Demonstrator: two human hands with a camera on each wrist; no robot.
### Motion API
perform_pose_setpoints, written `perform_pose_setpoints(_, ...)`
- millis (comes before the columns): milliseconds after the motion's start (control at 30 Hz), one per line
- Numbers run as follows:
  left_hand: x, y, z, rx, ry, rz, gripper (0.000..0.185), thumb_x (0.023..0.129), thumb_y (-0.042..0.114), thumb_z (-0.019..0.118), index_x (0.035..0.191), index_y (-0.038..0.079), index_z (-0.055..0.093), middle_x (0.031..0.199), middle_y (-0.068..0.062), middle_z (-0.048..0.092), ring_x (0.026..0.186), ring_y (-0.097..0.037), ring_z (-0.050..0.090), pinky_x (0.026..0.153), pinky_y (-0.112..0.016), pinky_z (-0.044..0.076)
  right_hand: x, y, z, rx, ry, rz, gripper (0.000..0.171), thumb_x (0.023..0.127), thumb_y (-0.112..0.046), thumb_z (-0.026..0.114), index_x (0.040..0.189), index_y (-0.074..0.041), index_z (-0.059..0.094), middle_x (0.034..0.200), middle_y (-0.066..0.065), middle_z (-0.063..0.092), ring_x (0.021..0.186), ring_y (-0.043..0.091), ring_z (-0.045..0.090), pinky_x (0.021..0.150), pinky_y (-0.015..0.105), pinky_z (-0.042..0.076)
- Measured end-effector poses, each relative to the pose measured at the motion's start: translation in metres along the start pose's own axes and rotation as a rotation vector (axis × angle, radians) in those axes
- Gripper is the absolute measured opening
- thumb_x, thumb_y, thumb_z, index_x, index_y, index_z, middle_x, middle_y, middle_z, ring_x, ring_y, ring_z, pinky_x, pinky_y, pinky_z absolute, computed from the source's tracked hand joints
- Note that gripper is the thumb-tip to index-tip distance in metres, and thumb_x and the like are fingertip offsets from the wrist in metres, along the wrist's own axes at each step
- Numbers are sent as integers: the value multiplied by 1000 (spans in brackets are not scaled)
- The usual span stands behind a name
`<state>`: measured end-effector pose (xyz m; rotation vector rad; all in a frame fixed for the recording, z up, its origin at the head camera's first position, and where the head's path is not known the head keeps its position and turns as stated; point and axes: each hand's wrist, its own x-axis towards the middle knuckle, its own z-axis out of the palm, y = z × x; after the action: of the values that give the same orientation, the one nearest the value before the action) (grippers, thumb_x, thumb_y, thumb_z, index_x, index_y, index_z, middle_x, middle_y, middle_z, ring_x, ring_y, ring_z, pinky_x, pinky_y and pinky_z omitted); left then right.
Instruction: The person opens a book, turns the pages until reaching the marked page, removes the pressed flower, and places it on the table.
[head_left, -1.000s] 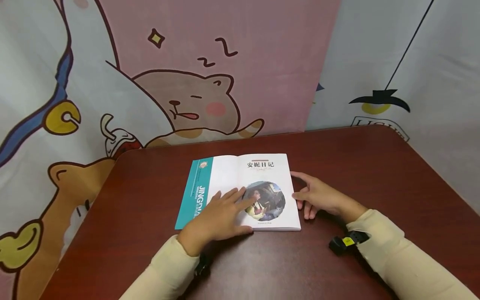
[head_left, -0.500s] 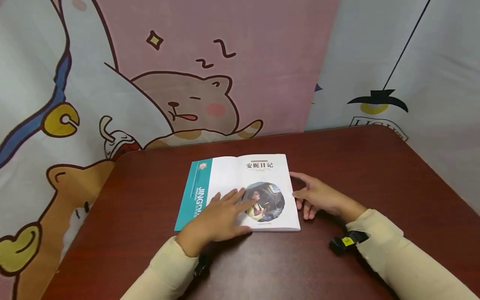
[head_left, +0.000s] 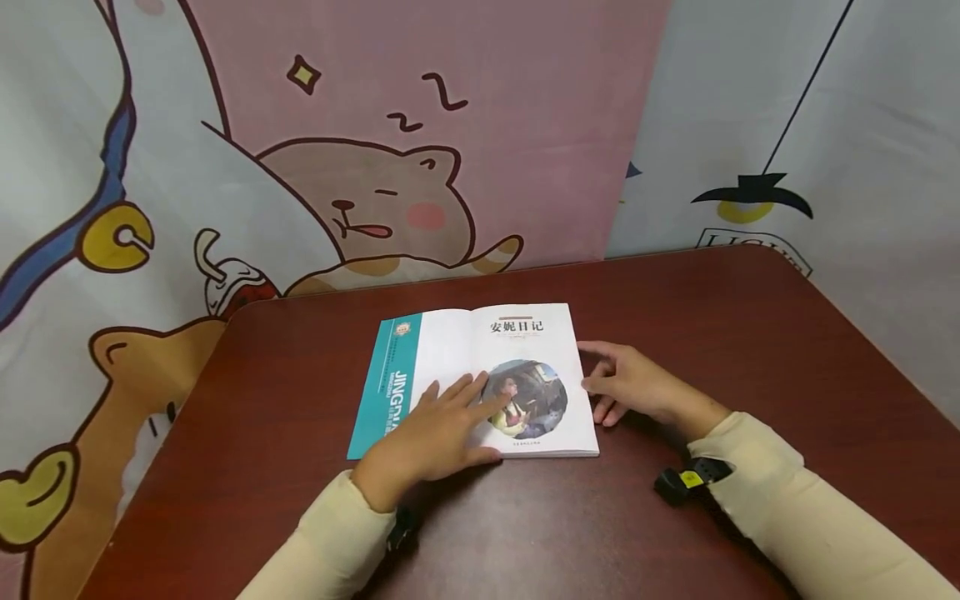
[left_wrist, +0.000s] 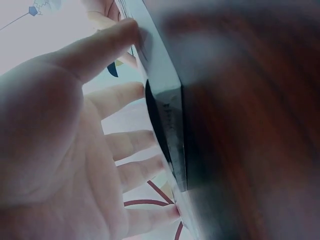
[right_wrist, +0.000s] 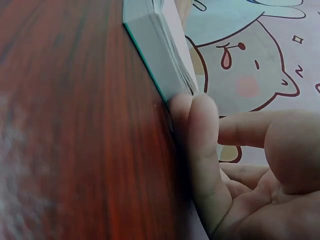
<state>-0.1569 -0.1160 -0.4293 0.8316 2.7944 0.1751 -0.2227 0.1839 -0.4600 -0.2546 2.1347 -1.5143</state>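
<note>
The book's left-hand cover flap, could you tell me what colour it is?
Teal, with white lettering; the book's cover flap shows best in the head view.

A white book (head_left: 480, 379) with a teal spine strip and round cover picture lies flat, closed, under the left hand (head_left: 431, 437), its edge touching the right hand (head_left: 637, 387).

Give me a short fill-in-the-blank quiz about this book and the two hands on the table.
1. The left hand lies flat on the ____ book.
2. The right hand touches the book's ____ edge.
3. The strip along the book's left side is ____ in colour.
4. The book lies on a dark ____ table.

Missing words: open; right; teal; red-brown
</note>
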Motion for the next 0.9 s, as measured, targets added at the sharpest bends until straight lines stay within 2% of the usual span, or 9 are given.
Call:
perform_pose_setpoints(133, 1, 0, -1, -7, -11, 1, 76, 92, 58, 62, 157, 35, 29, 166, -10, 24, 153, -33, 24, 117, -66, 22, 0, -2, -1, -27, 24, -19, 66, 96, -3, 59, 154, -1, 30, 100, 17, 57, 61, 22, 68, 57, 41, 60)
perform_pose_setpoints(300, 2, 0, -2, -9, 9, 3, 76, 92, 58, 62, 157, 34, 30, 166, -9, 26, 152, -33, 26, 116, -67, 23, 2, -1, -4, -16, 43, -38, 61, 95, -3, 61, 151, 0, 37, 102, 16, 54, 61, 20, 67, 58, 39, 60)
perform_pose_setpoints(600, 3, 0, -3, -28, -10, -11, 77, 91, 58, 62, 157, 37, 29, 166, -7, 24, 153, -31, 24, 117, -66, 22, 6, 5, -9, 48, 42, -24, 65, 95, -3, 62, 153, -1, 33, 106, 18, 54, 62, 20, 67, 58, 39, 60)
perform_pose_setpoints(733, 4, -1, -2, -32, -6, -5, 77, 91, 58, 61, 157, 37, 28, 166, -7, 24, 153, -31, 24, 117, -65, 22, 5, 5, -9, 53, 44, -24, 67, 95, -3, 62, 154, -3, 30, 105, 17, 55, 60, 20, 67, 57, 39, 59)
perform_pose_setpoints(900, 3, -3, -2, -32, -13, 0, 74, 93, 57, 60, 157, 36, 29, 167, -8, 22, 154, -31, 23, 117, -66, 21, 5, 7, -11, 84, 21, -25, 72, 94, -2, 62, 156, -5, 24, 91, 14, 60, 58, 20, 67, 57, 40, 60)
